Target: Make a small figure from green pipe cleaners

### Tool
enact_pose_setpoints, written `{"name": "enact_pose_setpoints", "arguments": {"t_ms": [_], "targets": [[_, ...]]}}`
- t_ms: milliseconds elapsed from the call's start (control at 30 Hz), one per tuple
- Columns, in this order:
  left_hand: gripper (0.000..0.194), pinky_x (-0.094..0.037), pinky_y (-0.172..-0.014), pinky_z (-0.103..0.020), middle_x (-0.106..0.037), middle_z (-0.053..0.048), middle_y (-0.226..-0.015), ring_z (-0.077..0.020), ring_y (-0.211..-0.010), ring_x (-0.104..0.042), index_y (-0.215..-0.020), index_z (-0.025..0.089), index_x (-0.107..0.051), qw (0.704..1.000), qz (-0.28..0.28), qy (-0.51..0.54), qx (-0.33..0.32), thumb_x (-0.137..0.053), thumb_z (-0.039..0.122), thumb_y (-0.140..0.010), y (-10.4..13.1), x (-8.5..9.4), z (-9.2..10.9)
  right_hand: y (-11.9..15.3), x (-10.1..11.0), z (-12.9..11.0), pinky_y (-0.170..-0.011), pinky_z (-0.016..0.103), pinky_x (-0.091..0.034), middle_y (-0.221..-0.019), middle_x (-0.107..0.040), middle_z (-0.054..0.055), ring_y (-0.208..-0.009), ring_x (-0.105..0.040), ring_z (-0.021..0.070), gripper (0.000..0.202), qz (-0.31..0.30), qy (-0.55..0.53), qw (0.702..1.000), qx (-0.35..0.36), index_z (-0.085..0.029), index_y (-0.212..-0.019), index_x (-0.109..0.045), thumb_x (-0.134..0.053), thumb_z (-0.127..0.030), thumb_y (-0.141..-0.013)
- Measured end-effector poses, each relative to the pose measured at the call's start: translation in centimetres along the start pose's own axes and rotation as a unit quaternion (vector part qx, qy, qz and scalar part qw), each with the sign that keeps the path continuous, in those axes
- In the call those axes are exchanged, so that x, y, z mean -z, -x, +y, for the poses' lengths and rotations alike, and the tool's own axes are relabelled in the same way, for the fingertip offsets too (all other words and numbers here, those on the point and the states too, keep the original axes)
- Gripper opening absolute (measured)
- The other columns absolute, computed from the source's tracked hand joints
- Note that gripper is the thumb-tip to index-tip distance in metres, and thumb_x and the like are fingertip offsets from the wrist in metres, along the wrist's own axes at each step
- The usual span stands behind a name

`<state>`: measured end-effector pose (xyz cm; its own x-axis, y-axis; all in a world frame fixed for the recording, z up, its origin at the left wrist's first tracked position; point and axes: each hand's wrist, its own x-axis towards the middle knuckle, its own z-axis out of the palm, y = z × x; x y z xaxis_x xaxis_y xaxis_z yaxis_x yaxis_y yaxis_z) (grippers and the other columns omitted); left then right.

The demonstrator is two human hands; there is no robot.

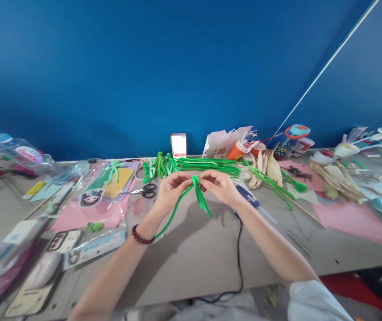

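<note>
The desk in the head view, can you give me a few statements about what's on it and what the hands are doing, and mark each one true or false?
Both the left hand and the right hand have their fingers on the green fuzzy bundle. True.
The beaded bracelet is on the right wrist. False: it is on the left wrist.
The scissors lie to the left of the left hand. True.
The lit screen lies flat on the pink paper. False: it stands upright by the blue wall.
The blue tool is gripped in the right hand. False: it lies on the desk, by the right wrist.
</note>
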<state>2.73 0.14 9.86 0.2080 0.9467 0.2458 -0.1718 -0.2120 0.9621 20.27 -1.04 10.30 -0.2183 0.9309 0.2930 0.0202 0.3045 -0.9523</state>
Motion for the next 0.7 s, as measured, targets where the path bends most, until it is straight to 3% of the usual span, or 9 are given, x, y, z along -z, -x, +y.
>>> {"name": "enact_pose_setpoints", "arguments": {"t_ms": [167, 300, 433, 600, 700], "targets": [[0.026, -0.049, -0.066, -0.023, -0.067, 0.000, -0.068, -0.0113, -0.065, -0.062, -0.077, 0.016, -0.059, 0.992, -0.029, 0.104, 0.066, -0.077, 0.028, -0.063, -0.3, 0.0, -0.2, -0.2, -0.1, -0.2, -0.055, 0.025, -0.049, -0.067, -0.064, 0.000, -0.055, -0.058, 0.0110, 0.024, -0.019, -0.123, 0.988, -0.096, -0.016, -0.088, -0.065, -0.069, -0.035, -0.073], [0.027, -0.048, -0.063, -0.023, -0.064, 0.001, -0.064, -0.0100, -0.060, -0.060, -0.072, 0.016, -0.056, 0.990, -0.049, 0.106, 0.080, -0.078, 0.029, -0.062, -0.4, 0.1, -0.4, -0.2, -0.2, -0.1, -0.051, 0.024, -0.048, -0.061, -0.062, -0.001, -0.049, -0.055, 0.0090, 0.024, -0.039, -0.168, 0.974, -0.145, -0.016, -0.082, -0.066, -0.072, -0.036, -0.069], [0.022, -0.048, -0.065, -0.023, -0.062, 0.000, -0.067, -0.0112, -0.064, -0.059, -0.073, 0.015, -0.060, 0.997, -0.049, 0.020, 0.052, -0.074, 0.031, -0.066, -0.2, 0.2, 0.2, -0.2, -0.1, 0.2, -0.050, 0.024, -0.048, -0.060, -0.062, -0.002, -0.047, -0.056, 0.0089, 0.024, -0.031, -0.169, 0.971, -0.164, -0.015, -0.077, -0.063, -0.073, -0.035, -0.067], [0.015, -0.047, -0.070, -0.025, -0.064, -0.004, -0.079, -0.0143, -0.074, -0.059, -0.080, 0.015, -0.064, 0.988, -0.053, -0.141, -0.017, -0.064, 0.029, -0.074, 0.2, 0.4, 0.7, -0.1, -0.4, 0.4, -0.049, 0.025, -0.048, -0.060, -0.062, -0.001, -0.048, -0.059, 0.0109, 0.024, 0.006, -0.110, 0.985, -0.131, -0.015, -0.077, -0.062, -0.071, -0.036, -0.069], [0.013, -0.047, -0.071, -0.026, -0.064, -0.004, -0.079, -0.0149, -0.076, -0.059, -0.081, 0.016, -0.062, 0.984, -0.075, -0.158, -0.023, -0.065, 0.026, -0.073, 0.2, 0.2, 0.4, -0.1, -0.7, 0.4, -0.049, 0.025, -0.048, -0.059, -0.062, -0.001, -0.048, -0.059, 0.0115, 0.024, 0.028, -0.092, 0.990, -0.105, -0.015, -0.080, -0.060, -0.069, -0.035, -0.070]]}}
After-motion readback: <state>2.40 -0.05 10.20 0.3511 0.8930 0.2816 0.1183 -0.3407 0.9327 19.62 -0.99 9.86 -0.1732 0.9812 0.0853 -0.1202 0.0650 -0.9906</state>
